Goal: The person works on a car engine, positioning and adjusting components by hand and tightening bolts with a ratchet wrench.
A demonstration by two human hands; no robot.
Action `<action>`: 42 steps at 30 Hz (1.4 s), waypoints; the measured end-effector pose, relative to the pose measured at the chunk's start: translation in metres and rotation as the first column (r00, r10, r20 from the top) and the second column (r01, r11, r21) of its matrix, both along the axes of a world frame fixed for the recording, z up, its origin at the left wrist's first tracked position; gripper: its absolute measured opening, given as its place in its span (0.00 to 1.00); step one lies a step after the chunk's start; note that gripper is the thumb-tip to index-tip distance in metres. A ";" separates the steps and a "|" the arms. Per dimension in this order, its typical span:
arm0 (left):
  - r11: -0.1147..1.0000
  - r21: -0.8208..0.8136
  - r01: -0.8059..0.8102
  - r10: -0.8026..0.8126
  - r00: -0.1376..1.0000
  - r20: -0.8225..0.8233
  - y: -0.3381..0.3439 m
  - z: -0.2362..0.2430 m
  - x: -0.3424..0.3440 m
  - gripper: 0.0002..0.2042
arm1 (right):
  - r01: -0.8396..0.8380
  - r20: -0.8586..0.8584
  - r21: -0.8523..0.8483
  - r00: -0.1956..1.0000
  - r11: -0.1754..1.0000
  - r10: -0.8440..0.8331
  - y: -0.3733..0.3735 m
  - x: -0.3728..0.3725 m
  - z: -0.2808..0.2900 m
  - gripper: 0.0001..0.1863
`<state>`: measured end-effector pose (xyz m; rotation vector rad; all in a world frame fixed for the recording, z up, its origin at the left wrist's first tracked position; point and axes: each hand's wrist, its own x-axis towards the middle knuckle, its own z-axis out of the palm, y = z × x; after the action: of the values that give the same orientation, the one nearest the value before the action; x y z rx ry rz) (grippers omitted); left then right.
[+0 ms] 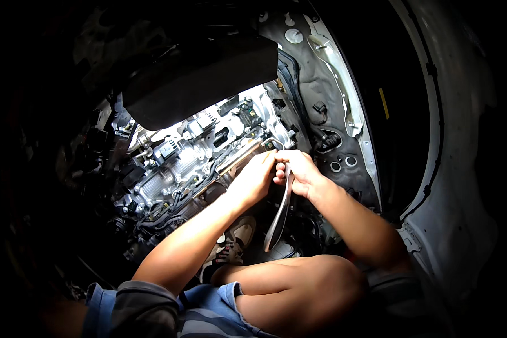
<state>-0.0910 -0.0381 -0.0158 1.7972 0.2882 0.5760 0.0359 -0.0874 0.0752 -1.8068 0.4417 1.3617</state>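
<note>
My right hand (299, 170) is closed around the upper end of what looks like a ratchet wrench (281, 214). Its long dark handle hangs down toward my knee, flaring at the lower end, while its head is hidden in my fingers. Right beside it, my left hand (258, 174) has its fingers closed, fingertips meeting those of my right hand. Whatever the left fingers grip is hidden. Both hands are at the right end of a brightly lit engine (194, 149) with metal covers, connectors and hoses. A metal pipe (273, 141) bends just above my fingertips.
A dark panel (203, 79) overhangs the engine. To the right rises a grey body panel (315, 84) with a pale metal bracket (341, 84) and a black plug (328, 141). My bent knee (327, 276) and shoe (239, 234) are below the hands. Deep shadow covers the left.
</note>
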 end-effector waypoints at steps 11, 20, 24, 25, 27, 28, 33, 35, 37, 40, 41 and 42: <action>-0.477 -0.879 0.010 0.206 0.973 -0.100 0.025 0.083 -0.121 0.18 | 0.562 -0.160 0.286 0.827 0.776 -0.540 -0.009 -0.021 -0.006 0.16; 0.880 -0.081 -0.467 0.375 0.789 -0.486 0.022 0.075 0.112 0.17 | 0.395 0.110 0.383 0.878 0.835 -0.466 -0.037 -0.055 -0.020 0.25; 0.975 0.047 0.216 -0.154 0.816 -0.557 0.001 0.083 0.148 0.14 | -0.070 0.900 0.199 0.408 0.977 -0.154 -0.110 -0.041 -0.021 0.12; 0.909 0.076 0.411 -0.279 0.732 -0.621 -0.007 0.088 0.143 0.14 | 0.084 0.874 0.277 0.393 0.957 -0.287 -0.102 -0.046 0.009 0.10; 0.615 0.362 0.700 -0.389 0.669 -0.634 -0.035 0.087 0.118 0.12 | -0.293 0.998 0.017 -0.045 0.956 -0.032 -0.105 -0.021 0.030 0.11; 0.433 0.369 0.823 -0.466 0.554 -0.690 -0.047 0.088 0.109 0.13 | -0.386 0.986 -0.158 -0.107 0.909 0.126 -0.097 -0.013 0.050 0.12; 0.577 0.358 0.734 -0.615 0.679 -0.402 -0.055 0.059 0.027 0.24 | -0.874 0.814 0.024 0.299 0.485 0.498 -0.059 0.001 0.027 0.18; 0.304 0.409 0.860 -0.622 0.505 -0.598 -0.036 0.083 0.024 0.28 | -0.911 0.779 0.015 0.270 0.413 0.566 -0.042 0.009 0.013 0.17; 0.240 0.452 0.859 -0.457 0.511 -0.728 -0.034 0.091 0.002 0.24 | -0.895 0.779 -0.048 0.244 0.444 0.577 -0.034 0.007 0.004 0.14; -0.133 0.597 0.791 -0.409 0.505 -0.760 -0.001 0.117 -0.029 0.13 | -0.780 0.847 -0.194 0.173 0.596 0.502 -0.026 -0.002 0.000 0.10; -0.076 0.423 0.903 -0.348 0.373 -0.860 0.001 0.117 -0.038 0.11 | -0.744 0.881 -0.187 0.161 0.641 0.445 -0.026 -0.005 -0.005 0.09; 0.071 0.446 0.892 -0.275 0.447 -0.851 0.007 0.129 -0.052 0.11 | -0.684 0.926 -0.156 0.149 0.712 0.346 -0.026 -0.009 -0.006 0.08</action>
<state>-0.1429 -0.0310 0.1129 2.8644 -0.6408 -0.7543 0.0266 -0.1130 0.0695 -2.1770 -1.1185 0.4540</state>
